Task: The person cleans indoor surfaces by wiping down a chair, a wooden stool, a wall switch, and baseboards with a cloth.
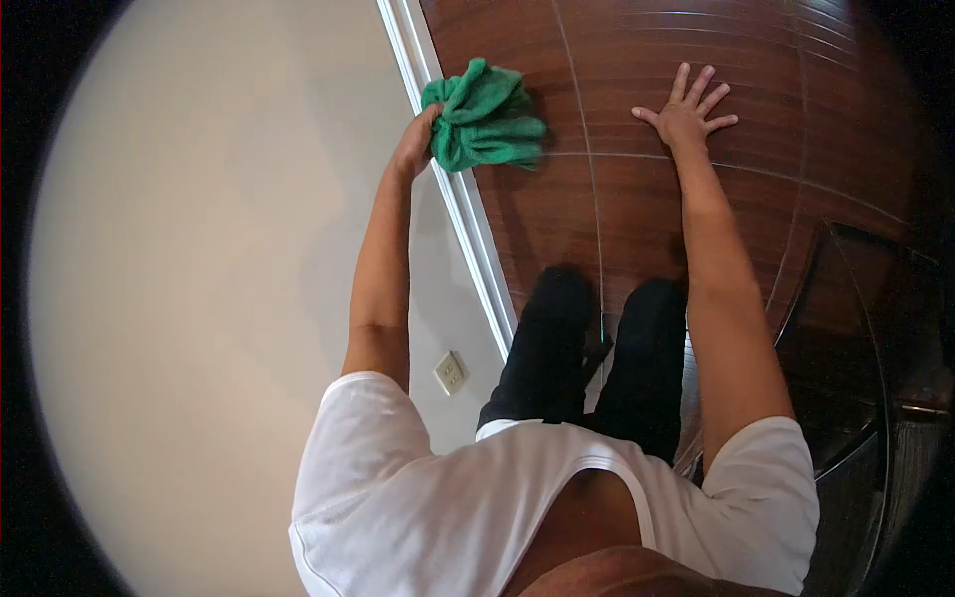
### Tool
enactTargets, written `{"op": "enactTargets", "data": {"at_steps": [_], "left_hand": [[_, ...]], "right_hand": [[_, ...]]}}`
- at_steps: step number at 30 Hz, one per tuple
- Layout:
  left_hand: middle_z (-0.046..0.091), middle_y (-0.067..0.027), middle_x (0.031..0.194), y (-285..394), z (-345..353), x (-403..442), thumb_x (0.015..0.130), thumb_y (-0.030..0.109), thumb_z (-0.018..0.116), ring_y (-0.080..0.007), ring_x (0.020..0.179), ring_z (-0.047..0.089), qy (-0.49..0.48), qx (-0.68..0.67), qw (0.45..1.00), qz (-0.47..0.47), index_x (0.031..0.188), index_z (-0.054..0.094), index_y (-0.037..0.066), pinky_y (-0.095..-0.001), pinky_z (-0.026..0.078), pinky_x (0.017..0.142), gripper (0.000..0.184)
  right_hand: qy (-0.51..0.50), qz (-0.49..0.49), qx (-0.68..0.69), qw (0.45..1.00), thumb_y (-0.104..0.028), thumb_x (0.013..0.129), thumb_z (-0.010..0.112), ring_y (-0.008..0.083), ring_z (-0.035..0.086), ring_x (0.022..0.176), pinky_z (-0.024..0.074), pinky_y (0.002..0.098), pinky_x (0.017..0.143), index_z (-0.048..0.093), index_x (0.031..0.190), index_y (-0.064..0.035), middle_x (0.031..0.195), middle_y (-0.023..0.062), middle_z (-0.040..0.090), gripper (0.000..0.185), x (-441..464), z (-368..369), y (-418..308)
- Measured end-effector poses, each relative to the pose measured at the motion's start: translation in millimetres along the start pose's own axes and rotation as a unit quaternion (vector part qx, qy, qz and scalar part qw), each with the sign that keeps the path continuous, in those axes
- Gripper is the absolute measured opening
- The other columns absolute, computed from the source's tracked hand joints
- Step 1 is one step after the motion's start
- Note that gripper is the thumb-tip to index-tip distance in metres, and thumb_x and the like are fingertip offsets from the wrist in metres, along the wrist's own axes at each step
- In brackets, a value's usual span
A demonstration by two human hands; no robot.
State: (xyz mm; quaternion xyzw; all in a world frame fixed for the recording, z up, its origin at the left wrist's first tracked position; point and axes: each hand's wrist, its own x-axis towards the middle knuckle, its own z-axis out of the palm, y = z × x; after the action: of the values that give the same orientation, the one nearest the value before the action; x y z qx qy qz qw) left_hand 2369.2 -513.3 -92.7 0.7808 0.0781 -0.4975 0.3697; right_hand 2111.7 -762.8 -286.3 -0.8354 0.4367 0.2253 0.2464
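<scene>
A crumpled green cloth (489, 117) is gripped in my left hand (416, 144), which is beside the white baseboard. The cloth hangs over the baseboard's edge and the dark wood-look floor; most of the fingers are hidden behind its folds. My right hand (683, 121) rests palm down on the floor, fingers spread wide, and nothing is in it. Both arms are stretched out in front of me.
The white baseboard (466, 214) runs along the foot of a pale wall (199, 249). A wall outlet (450, 373) is low on that wall. My knees (552, 313) are on the floor (637, 209). Dark furniture (841, 328) stands at my right.
</scene>
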Motion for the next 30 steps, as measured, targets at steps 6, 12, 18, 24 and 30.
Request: {"op": "enactTargets", "data": {"at_steps": [6,12,18,24,30], "left_hand": [[0.021,-0.0234,0.147,10.8,18.4,49.2,0.076,0.057,0.063,-0.0397,0.134,0.024,0.055,0.21,0.975,0.04,0.147,0.002,0.008,-0.0528,0.034,0.1,0.105],[-0.016,-0.0349,0.143,-58.2,61.1,137.4,0.047,0.076,0.071,-0.0531,0.132,-0.014,0.027,0.487,0.853,0.185,0.145,-0.011,0.013,-0.0702,0.008,0.1,0.143],[-0.034,-0.0293,0.139,-62.7,107.9,146.2,0.038,0.082,0.068,-0.0628,0.119,-0.03,0.095,0.491,0.864,0.055,0.146,-0.01,0.012,-0.0844,0.0,0.08,0.15],[-0.033,-0.0279,0.14,-57.2,108.2,144.8,0.037,0.083,0.067,-0.0623,0.119,-0.03,0.109,0.471,0.869,0.108,0.147,-0.002,0.012,-0.0847,-0.002,0.077,0.148],[-0.034,-0.0255,0.141,-51.7,100.6,133.4,0.041,0.078,0.071,-0.061,0.118,-0.033,0.089,0.431,0.889,0.131,0.147,-0.005,0.015,-0.0844,-0.007,0.074,0.144]], "right_hand": [[-0.006,0.005,0.008,1.0,-0.075,0.065,0.058,0.0494,-0.024,0.131,-0.0021,0.08,0.091,-0.007,0.147,-0.0177,0.148,0.0209,-0.022,0.12,1.5,-0.6,1.2],[-0.002,0.018,0.002,1.0,-0.077,0.062,0.058,0.0487,-0.024,0.131,-0.0029,0.0792,0.092,-0.008,0.147,-0.0167,0.147,0.0212,-0.024,0.123,-5.6,-6.2,-2.6],[0.038,0.011,0.007,0.999,-0.078,0.06,0.058,0.0489,-0.023,0.132,-0.0032,0.0778,0.093,-0.007,0.147,-0.0144,0.148,0.022,-0.023,0.126,-6.4,1.8,-0.3],[-0.033,0.062,-0.014,0.997,-0.076,0.058,0.062,0.0469,-0.025,0.132,-0.0051,0.0753,0.095,-0.012,0.145,-0.0129,0.146,0.0216,-0.026,0.131,-8.9,-22.5,-13.8],[-0.03,0.07,-0.024,0.997,-0.076,0.054,0.065,0.045,-0.027,0.132,-0.005,0.0736,0.097,-0.015,0.145,-0.012,0.146,0.0208,-0.029,0.136,-15.8,-28.7,-20.8]]}}
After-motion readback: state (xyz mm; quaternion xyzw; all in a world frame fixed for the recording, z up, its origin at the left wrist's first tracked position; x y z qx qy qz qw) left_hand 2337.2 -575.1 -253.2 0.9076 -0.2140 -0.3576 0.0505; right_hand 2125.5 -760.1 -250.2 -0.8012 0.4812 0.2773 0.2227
